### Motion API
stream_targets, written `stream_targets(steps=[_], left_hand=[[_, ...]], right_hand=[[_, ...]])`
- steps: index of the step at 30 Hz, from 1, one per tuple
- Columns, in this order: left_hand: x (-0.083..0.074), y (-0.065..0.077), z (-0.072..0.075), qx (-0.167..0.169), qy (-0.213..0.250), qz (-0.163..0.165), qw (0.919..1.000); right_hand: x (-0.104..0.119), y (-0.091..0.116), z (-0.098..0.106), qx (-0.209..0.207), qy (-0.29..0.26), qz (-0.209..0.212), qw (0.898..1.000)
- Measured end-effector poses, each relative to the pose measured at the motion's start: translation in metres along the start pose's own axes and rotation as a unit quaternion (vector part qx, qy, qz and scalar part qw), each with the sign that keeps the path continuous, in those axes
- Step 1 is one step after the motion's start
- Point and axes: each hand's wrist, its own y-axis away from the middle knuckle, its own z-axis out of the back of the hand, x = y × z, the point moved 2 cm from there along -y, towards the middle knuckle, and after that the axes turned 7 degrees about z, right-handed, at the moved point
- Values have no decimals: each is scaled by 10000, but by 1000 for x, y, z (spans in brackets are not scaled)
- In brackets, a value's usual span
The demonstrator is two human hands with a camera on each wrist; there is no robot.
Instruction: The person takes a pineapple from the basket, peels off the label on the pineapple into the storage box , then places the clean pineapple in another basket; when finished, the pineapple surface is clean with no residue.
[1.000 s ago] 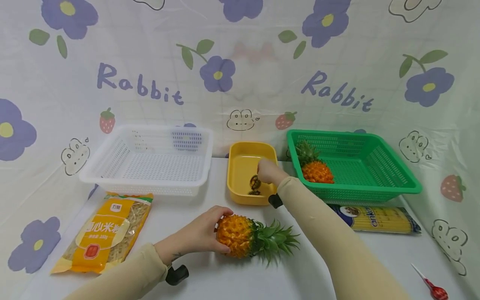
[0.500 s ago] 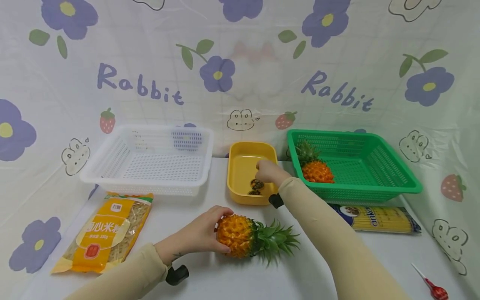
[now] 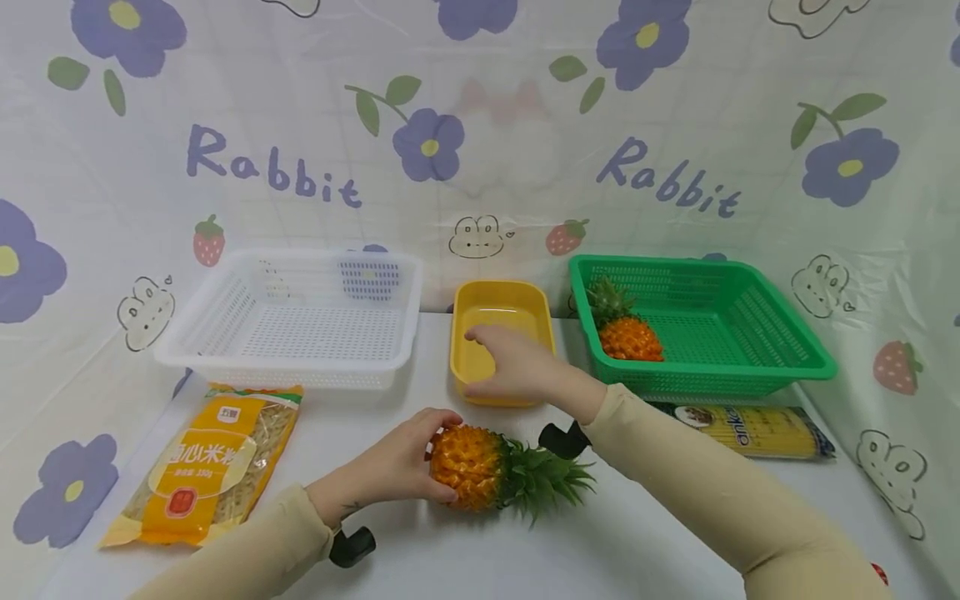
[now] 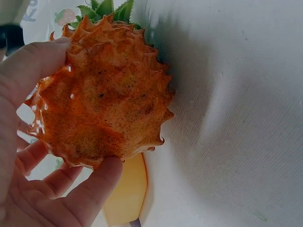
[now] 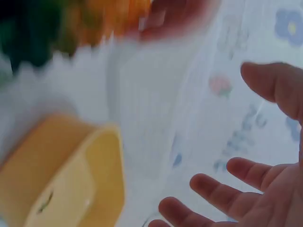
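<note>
A pineapple [image 3: 467,468] lies on its side on the white table, its green crown pointing right. My left hand [image 3: 393,462] grips its base end, with thumb and fingers curled round the spiky orange skin, as the left wrist view also shows on the pineapple [image 4: 104,94]. Over the front of a yellow tub [image 3: 501,293] is my right hand [image 3: 517,367], fingers spread and holding nothing. The right wrist view shows this hand [image 5: 251,189] apart from the tub [image 5: 71,165]. A small dark bit [image 5: 45,202] shows in the tub there; the hand hides most of its inside in the head view.
A white basket [image 3: 322,367] stands back left, a bag of pasta [image 3: 202,467] in front of it. At back right, a green basket [image 3: 750,379] holds another pineapple [image 3: 630,337]. A spaghetti pack [image 3: 757,432] lies before it, partly behind my right arm.
My right hand has come up out of the tub towards me and its fingers have opened. The left hand keeps its grip on the pineapple. The head view has shifted slightly.
</note>
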Motion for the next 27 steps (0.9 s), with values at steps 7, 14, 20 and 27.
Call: stream_targets(steps=[7,14,20,27], left_hand=[[-2,2,1,61,300,17,9995],[0,2,0,9,484,45,9988],[1,2,0,73,814,73,9966],[3,6,4,-81,927,288,9952]], right_hand=[[22,32,-29,626,-148,181,9978],[24,44,-57,766,219,181,9967],[26,43,-71,873,313,-64,9957],[29,43,-78,837,580,-189,9946]])
